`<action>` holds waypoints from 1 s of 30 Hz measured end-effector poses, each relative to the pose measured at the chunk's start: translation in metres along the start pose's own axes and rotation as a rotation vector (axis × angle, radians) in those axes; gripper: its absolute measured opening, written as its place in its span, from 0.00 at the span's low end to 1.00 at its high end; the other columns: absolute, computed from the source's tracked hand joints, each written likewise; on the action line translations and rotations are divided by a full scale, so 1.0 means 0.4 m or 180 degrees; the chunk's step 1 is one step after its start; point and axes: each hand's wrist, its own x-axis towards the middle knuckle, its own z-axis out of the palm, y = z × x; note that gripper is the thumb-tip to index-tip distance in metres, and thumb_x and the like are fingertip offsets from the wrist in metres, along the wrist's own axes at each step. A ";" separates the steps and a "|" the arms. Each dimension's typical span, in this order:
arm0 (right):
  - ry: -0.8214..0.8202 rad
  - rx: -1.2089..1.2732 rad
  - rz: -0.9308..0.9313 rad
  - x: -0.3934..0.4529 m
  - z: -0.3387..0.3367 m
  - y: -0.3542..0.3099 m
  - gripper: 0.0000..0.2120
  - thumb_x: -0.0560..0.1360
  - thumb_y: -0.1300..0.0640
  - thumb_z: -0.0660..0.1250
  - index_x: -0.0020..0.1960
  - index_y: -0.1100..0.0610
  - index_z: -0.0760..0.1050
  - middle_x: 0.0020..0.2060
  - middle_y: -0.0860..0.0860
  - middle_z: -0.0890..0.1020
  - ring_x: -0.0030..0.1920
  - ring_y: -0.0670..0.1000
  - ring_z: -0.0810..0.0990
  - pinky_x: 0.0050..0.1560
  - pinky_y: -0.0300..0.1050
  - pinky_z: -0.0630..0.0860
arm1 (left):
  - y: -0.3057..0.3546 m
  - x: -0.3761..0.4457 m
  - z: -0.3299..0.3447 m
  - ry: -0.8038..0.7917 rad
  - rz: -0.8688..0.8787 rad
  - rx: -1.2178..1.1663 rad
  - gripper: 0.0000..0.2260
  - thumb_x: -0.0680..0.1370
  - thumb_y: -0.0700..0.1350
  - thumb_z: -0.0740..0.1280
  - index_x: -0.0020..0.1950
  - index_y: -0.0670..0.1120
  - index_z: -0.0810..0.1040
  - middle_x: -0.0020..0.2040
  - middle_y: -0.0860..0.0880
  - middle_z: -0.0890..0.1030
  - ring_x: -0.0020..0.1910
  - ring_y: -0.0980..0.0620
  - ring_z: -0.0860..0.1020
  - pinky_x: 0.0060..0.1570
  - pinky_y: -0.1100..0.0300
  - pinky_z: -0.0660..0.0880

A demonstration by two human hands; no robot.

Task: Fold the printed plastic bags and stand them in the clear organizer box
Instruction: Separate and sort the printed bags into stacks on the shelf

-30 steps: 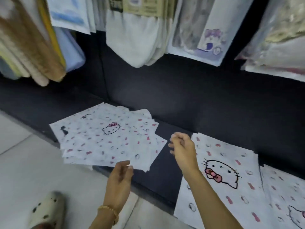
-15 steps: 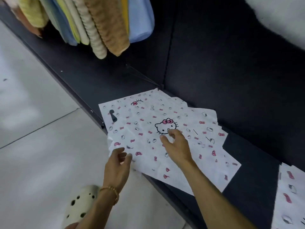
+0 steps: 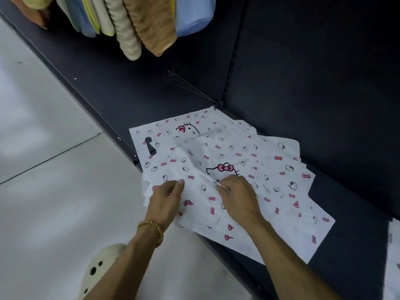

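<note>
A loose stack of white plastic bags (image 3: 272, 169) printed with pink bows and cat faces lies on the dark shelf (image 3: 357, 213), overhanging its front edge. The top bag (image 3: 201, 195) is rumpled and partly lifted at its left side. My left hand (image 3: 166, 198) pinches that bag's left edge near the shelf front. My right hand (image 3: 238, 195) pinches the same bag near the large cat face, fingers curled. No clear organizer box is in view.
Rolled and hanging towels (image 3: 134, 24) in tan, cream, yellow and blue hang above the shelf at top left. Pale floor tiles (image 3: 54, 169) lie to the left. A cream perforated shoe (image 3: 99, 269) shows at the bottom. Another printed bag (image 3: 392, 256) peeks in at the right edge.
The view swung left, onto the bag stack. Both hands went from hovering by the stack to gripping the top bag, which is now creased and raised at its left side.
</note>
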 end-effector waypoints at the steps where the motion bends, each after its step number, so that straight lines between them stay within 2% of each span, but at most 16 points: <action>1: -0.0071 0.0151 -0.0100 -0.019 -0.001 -0.008 0.08 0.79 0.58 0.67 0.44 0.60 0.82 0.37 0.50 0.78 0.41 0.53 0.75 0.44 0.54 0.75 | 0.013 -0.003 0.002 -0.0047 -0.0081 -0.0190 0.13 0.80 0.57 0.61 0.51 0.50 0.79 0.51 0.49 0.82 0.49 0.49 0.80 0.57 0.49 0.76; 3: -0.0112 0.0354 -0.0271 -0.063 -0.001 -0.026 0.07 0.78 0.58 0.67 0.45 0.58 0.83 0.38 0.48 0.79 0.42 0.51 0.75 0.45 0.52 0.75 | 0.038 -0.006 0.008 -0.0140 -0.0421 -0.0814 0.17 0.78 0.59 0.63 0.51 0.46 0.78 0.49 0.47 0.82 0.48 0.47 0.81 0.54 0.49 0.79; 5: -0.0143 0.0478 -0.0436 -0.100 -0.001 -0.040 0.06 0.78 0.58 0.67 0.47 0.57 0.83 0.40 0.46 0.80 0.45 0.50 0.75 0.48 0.49 0.75 | 0.053 -0.010 0.017 -0.0191 -0.0651 -0.1249 0.16 0.76 0.58 0.67 0.49 0.45 0.79 0.46 0.46 0.83 0.45 0.47 0.82 0.50 0.50 0.81; 8: -0.0736 0.0500 -0.0448 -0.129 -0.004 -0.062 0.12 0.78 0.47 0.65 0.44 0.54 0.81 0.41 0.41 0.79 0.47 0.46 0.74 0.52 0.48 0.74 | 0.051 -0.020 0.026 0.0223 -0.0426 -0.1018 0.03 0.75 0.44 0.69 0.46 0.45 0.79 0.43 0.46 0.84 0.41 0.47 0.82 0.38 0.56 0.80; 9: -0.0849 0.0684 -0.0255 -0.132 -0.011 -0.070 0.17 0.77 0.40 0.62 0.44 0.51 0.81 0.41 0.40 0.78 0.49 0.43 0.75 0.53 0.46 0.75 | 0.044 -0.024 0.016 0.0487 -0.0343 -0.0798 0.01 0.76 0.39 0.67 0.46 0.44 0.78 0.45 0.43 0.83 0.41 0.45 0.81 0.38 0.56 0.79; 11: -0.0623 0.1063 0.0186 -0.120 -0.022 -0.069 0.20 0.75 0.35 0.60 0.54 0.47 0.81 0.48 0.36 0.79 0.55 0.38 0.75 0.58 0.41 0.73 | 0.021 -0.030 -0.022 0.0941 -0.0280 -0.0565 0.04 0.76 0.37 0.63 0.48 0.41 0.77 0.47 0.41 0.82 0.45 0.41 0.80 0.47 0.50 0.79; 13: -0.0321 0.0507 0.0298 -0.088 -0.026 -0.054 0.23 0.78 0.39 0.62 0.68 0.51 0.74 0.63 0.41 0.76 0.67 0.44 0.70 0.65 0.41 0.68 | -0.012 -0.044 -0.076 0.1152 -0.0236 -0.0694 0.05 0.75 0.37 0.63 0.47 0.43 0.78 0.47 0.43 0.82 0.47 0.40 0.80 0.52 0.45 0.79; 15: -0.0692 -0.0208 0.0270 -0.055 -0.014 -0.046 0.36 0.77 0.39 0.64 0.78 0.54 0.58 0.77 0.48 0.61 0.77 0.49 0.55 0.74 0.46 0.57 | -0.050 -0.063 -0.127 0.1193 -0.0232 -0.0758 0.06 0.75 0.36 0.63 0.44 0.47 0.78 0.44 0.46 0.83 0.45 0.41 0.81 0.49 0.44 0.80; 16: -0.0939 -0.0471 0.0229 -0.045 0.001 -0.046 0.40 0.76 0.37 0.64 0.79 0.54 0.53 0.79 0.49 0.54 0.79 0.50 0.50 0.76 0.48 0.52 | -0.068 -0.070 -0.149 0.1204 -0.0224 -0.0765 0.07 0.75 0.36 0.64 0.43 0.47 0.78 0.43 0.46 0.83 0.44 0.42 0.82 0.48 0.43 0.80; 17: -0.1072 -0.0675 0.0188 -0.038 0.016 -0.047 0.41 0.75 0.37 0.65 0.79 0.54 0.54 0.79 0.50 0.53 0.79 0.51 0.48 0.76 0.49 0.52 | -0.084 -0.075 -0.168 0.1230 -0.0224 -0.0776 0.07 0.74 0.36 0.64 0.43 0.46 0.78 0.43 0.47 0.83 0.43 0.42 0.82 0.46 0.44 0.80; 19: -0.0822 -0.0951 0.0175 -0.031 0.041 -0.050 0.28 0.77 0.40 0.64 0.72 0.53 0.68 0.75 0.50 0.65 0.74 0.54 0.60 0.69 0.49 0.63 | -0.102 -0.083 -0.192 0.1323 -0.0216 -0.0859 0.08 0.73 0.34 0.64 0.43 0.46 0.78 0.40 0.48 0.83 0.41 0.44 0.82 0.41 0.50 0.80; 21: -0.0392 -0.1209 0.0053 -0.027 0.047 -0.054 0.13 0.80 0.47 0.63 0.57 0.54 0.79 0.63 0.49 0.77 0.62 0.54 0.71 0.55 0.47 0.71 | -0.108 -0.089 -0.207 0.1439 -0.0192 -0.0882 0.10 0.72 0.33 0.63 0.41 0.46 0.78 0.38 0.48 0.82 0.38 0.46 0.81 0.36 0.55 0.78; 23: -0.0216 -0.1165 0.0070 -0.025 0.042 -0.054 0.11 0.81 0.53 0.61 0.46 0.55 0.79 0.50 0.49 0.80 0.52 0.53 0.73 0.44 0.45 0.70 | -0.108 -0.094 -0.224 0.1560 -0.0132 -0.0787 0.09 0.73 0.33 0.62 0.40 0.44 0.77 0.37 0.47 0.81 0.37 0.45 0.79 0.35 0.55 0.77; 25: -0.0026 -0.0781 0.0391 -0.017 0.022 -0.059 0.14 0.80 0.57 0.59 0.35 0.53 0.71 0.35 0.48 0.75 0.39 0.52 0.73 0.38 0.44 0.66 | -0.110 -0.091 -0.238 0.1565 -0.0126 -0.0903 0.06 0.73 0.33 0.63 0.40 0.42 0.77 0.36 0.46 0.81 0.35 0.44 0.78 0.32 0.57 0.76; 27: 0.0260 -0.0259 0.0691 -0.009 -0.003 -0.079 0.14 0.80 0.57 0.58 0.36 0.56 0.68 0.31 0.49 0.73 0.33 0.53 0.72 0.36 0.45 0.68 | -0.101 -0.091 -0.241 0.1314 -0.0209 -0.1120 0.05 0.73 0.34 0.65 0.41 0.40 0.79 0.37 0.45 0.83 0.35 0.44 0.81 0.32 0.56 0.77; 30: 0.0249 0.0424 0.0222 -0.027 -0.026 -0.156 0.12 0.81 0.56 0.60 0.41 0.60 0.73 0.38 0.52 0.81 0.36 0.52 0.77 0.41 0.50 0.76 | -0.072 -0.095 -0.219 0.0923 -0.0304 -0.1348 0.06 0.75 0.35 0.65 0.43 0.41 0.81 0.40 0.44 0.85 0.37 0.44 0.84 0.39 0.52 0.79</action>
